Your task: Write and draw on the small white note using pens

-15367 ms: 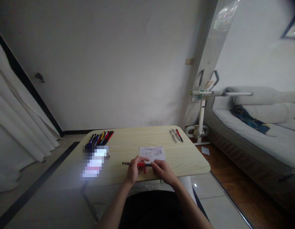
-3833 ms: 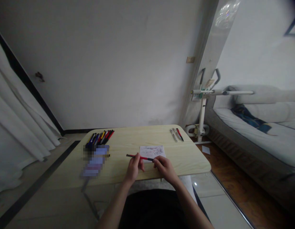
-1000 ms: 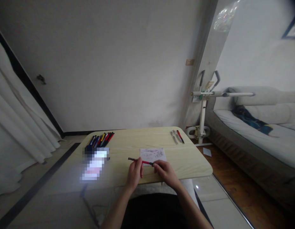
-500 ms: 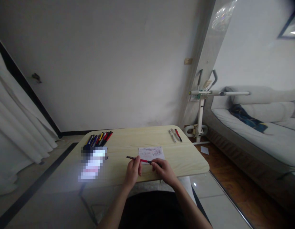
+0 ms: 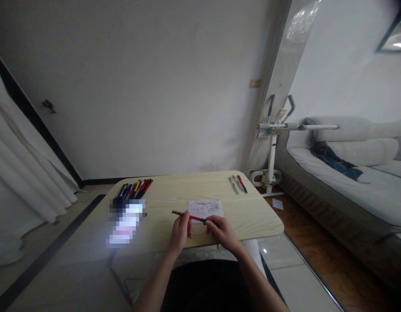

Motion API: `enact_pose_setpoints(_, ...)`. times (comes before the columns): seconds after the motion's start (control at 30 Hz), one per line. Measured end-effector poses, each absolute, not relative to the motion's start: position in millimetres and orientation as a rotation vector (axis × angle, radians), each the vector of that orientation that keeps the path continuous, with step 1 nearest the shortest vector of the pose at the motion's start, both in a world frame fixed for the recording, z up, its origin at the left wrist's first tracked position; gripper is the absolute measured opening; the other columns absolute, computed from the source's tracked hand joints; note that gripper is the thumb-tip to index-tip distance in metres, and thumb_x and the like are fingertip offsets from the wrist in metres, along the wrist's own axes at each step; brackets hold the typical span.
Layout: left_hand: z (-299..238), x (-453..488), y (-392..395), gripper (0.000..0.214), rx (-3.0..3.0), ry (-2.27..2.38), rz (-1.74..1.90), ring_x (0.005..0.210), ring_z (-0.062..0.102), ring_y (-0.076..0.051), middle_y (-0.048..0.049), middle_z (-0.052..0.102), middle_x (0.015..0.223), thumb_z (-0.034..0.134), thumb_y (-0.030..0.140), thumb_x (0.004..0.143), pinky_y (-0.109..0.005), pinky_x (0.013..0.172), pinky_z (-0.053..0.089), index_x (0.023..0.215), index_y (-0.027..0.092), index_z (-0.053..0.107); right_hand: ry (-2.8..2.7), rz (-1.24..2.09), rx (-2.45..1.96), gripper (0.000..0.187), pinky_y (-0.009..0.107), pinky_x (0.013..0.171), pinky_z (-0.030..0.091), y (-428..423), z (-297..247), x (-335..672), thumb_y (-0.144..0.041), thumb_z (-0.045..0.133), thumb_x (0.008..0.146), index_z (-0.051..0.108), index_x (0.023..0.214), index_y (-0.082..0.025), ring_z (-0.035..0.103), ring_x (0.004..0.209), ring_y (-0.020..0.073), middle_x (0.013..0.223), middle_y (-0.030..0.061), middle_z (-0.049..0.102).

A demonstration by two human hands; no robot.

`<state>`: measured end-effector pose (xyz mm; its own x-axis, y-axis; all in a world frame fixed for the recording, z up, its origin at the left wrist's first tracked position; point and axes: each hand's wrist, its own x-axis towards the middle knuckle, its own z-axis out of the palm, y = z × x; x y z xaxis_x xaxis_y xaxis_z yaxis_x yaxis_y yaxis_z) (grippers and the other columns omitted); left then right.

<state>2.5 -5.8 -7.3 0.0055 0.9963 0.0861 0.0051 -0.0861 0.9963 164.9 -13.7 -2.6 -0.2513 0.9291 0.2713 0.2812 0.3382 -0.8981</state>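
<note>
A red and black pen (image 5: 196, 219) is held crosswise between both hands, above the near edge of the table. My left hand (image 5: 181, 230) pinches it near its dark left part, the end poking out beyond the fingers. At the pen's right, black end, my right hand (image 5: 221, 230) is closed, covering the tip. Just behind the hands, a sheet of paper (image 5: 205, 207) with scribbled marks lies on the light wooden table (image 5: 174, 190); the pen overlaps its lower edge.
Several pens (image 5: 135, 189) lie in a bunch at the table's back left, beside a bright pixelated patch. Three pens (image 5: 242, 184) lie at the back right, one of them red and black. Beyond the table stand white exercise equipment (image 5: 272, 151) and a sofa (image 5: 350, 151).
Almost nothing differs. Both hands keep their grip on the pen, whose left part has tilted very slightly; the view has shifted a touch.
</note>
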Motion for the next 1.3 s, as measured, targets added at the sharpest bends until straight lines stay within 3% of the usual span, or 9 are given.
enact_pose_setpoints(0.17,-9.1,2.0,-5.2,0.047,1.265,1.167,1.293,0.035,0.039,-0.009,0.0018,0.04,0.035,0.037,0.049,0.078,-0.022,0.042,0.032,0.042,0.018,0.04,-1.728,0.931,-1.085,0.03,0.021,0.054,0.037,-12.0,-4.5,164.2,-0.037,0.044,0.081,0.058,0.067,-0.015,0.049,0.055,0.0112,0.058,-0.0001,0.055)
enact_pose_setpoints(0.33,-13.3,-2.8,-3.6,0.047,1.186,1.061,1.289,0.036,0.039,-0.009,0.0018,0.041,0.036,0.036,0.05,0.078,-0.021,0.041,0.031,0.045,0.017,0.041,-1.658,0.972,-1.094,0.029,0.021,0.054,0.039,-10.6,-8.0,163.6,-0.039,0.045,0.08,0.06,0.084,-0.015,0.05,0.056,0.0116,0.061,0.0,0.056)
enact_pose_setpoints(0.67,-9.5,-2.5,-5.5,0.046,1.224,1.101,1.28,0.037,0.04,-0.009,0.0016,0.042,0.037,0.038,0.05,0.077,-0.021,0.043,0.033,0.045,0.017,0.042,-1.646,0.971,-1.126,0.042,0.02,0.048,0.036,-10.7,-9.1,162.9,-0.046,0.036,0.083,0.056,0.064,-0.014,0.047,0.049,0.0095,0.055,0.0009,0.054)
enact_pose_setpoints(1.3,-12.0,-2.1,-5.7,0.042,1.207,1.097,1.284,0.034,0.04,-0.009,0.0023,0.042,0.036,0.041,0.047,0.077,-0.021,0.04,0.032,0.048,0.016,0.043,-1.659,0.953,-1.1,0.036,0.02,0.049,0.037,-12.3,-7.4,165.7,-0.041,0.038,0.084,0.056,0.067,-0.014,0.047,0.05,0.0094,0.058,0.0009,0.055)
